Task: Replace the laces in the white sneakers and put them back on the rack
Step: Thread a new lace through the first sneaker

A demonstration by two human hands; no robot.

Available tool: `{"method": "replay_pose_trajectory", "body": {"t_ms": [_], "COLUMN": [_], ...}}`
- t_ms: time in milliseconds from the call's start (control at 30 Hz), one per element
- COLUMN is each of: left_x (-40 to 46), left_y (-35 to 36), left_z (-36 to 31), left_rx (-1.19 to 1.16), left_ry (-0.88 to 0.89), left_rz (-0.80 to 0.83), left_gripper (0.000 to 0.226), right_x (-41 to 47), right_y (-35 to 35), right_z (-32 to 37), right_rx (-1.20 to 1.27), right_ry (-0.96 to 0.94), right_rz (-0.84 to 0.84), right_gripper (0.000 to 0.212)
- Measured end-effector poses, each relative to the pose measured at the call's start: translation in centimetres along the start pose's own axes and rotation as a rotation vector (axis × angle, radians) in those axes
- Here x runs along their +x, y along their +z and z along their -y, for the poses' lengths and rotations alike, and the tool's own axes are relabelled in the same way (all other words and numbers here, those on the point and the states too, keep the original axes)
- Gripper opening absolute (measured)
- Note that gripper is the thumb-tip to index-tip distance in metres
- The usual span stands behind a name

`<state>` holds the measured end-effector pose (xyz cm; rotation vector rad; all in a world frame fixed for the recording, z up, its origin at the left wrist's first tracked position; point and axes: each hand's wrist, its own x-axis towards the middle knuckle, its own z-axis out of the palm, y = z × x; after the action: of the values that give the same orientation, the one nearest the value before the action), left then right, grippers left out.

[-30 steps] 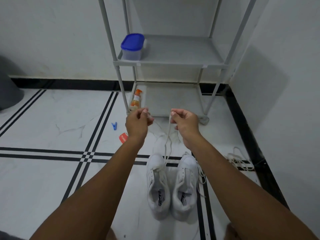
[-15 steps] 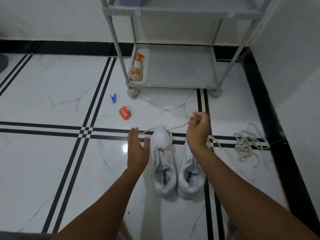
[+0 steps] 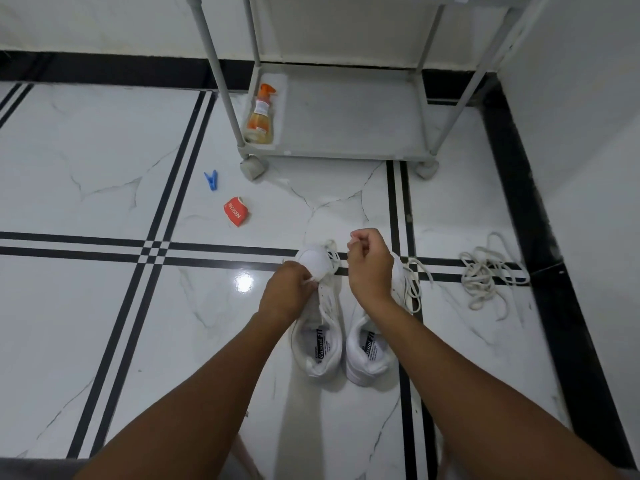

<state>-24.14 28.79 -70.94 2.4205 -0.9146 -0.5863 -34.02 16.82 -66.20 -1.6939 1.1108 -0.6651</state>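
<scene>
Two white sneakers (image 3: pixel 341 341) stood side by side on the white marble floor (image 3: pixel 86 168), toes toward the rack (image 3: pixel 346 147) in the corner, their heels nearest the person. The left hand (image 3: pixel 287 292) was curled over the front of the left sneaker, pinching a white lace (image 3: pixel 330 258) by the eyelets; the right hand (image 3: pixel 370 265) hung just above the right sneaker's toe, fingers closed, pinching the other end of the lace at its fingertips. The right forearm hid much of the right sneaker, whose own loose lace spilled out to its right side. Farther right, near the black border strip along the wall, lay a tangled pile of off-white laces (image 3: pixel 485 275). On the rack's lowest shelf, at its left end, stood an orange spray bottle (image 3: pixel 261 116). On the floor left of the rack's front foot lay a blue clothes peg (image 3: pixel 211 180) and, nearer the sneakers, a red sachet (image 3: pixel 235 211).
</scene>
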Motion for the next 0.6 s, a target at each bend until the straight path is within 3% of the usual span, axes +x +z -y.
{"method": "replay_pose_trajectory", "body": {"t_ms": [133,233,300,400,500,600], "left_x": [0.2,0.1,0.2,0.0,-0.4,-0.6], "left_y": [-0.6,-0.6,-0.8,-1.1,-1.3,-1.5], "left_z": [0.6,0.9,0.6,0.5,0.5,0.7], "left_rx": [-0.282,-0.759,-1.041,-1.384,-1.639,-1.731], "left_ry": [-0.223,-0.511,-0.623,-0.764,-0.812,-0.793], "left_rz": [-0.065,-0.115,-0.123,-0.187,-0.239,-0.198], "left_gripper": [0.019,0.023,0.012,0.017,0.017,0.018], "right_x": [0.7,0.5,0.2,-0.2,-0.3,0.0], "right_y": [0.0,0.0,0.2,0.4,0.2,-0.1], "right_z": [0.9,1.1,1.0,0.6,0.3,0.3], "right_rx": [0.085,0.111,0.105,0.086,0.07,0.066], "right_ry": [-0.043,-0.068,-0.067,-0.057,-0.061,-0.065], "right_rz": [-0.058,-0.054,-0.046,-0.043,-0.054,-0.102], "right_gripper": [0.012,0.011,0.011,0.011,0.011,0.01]}}
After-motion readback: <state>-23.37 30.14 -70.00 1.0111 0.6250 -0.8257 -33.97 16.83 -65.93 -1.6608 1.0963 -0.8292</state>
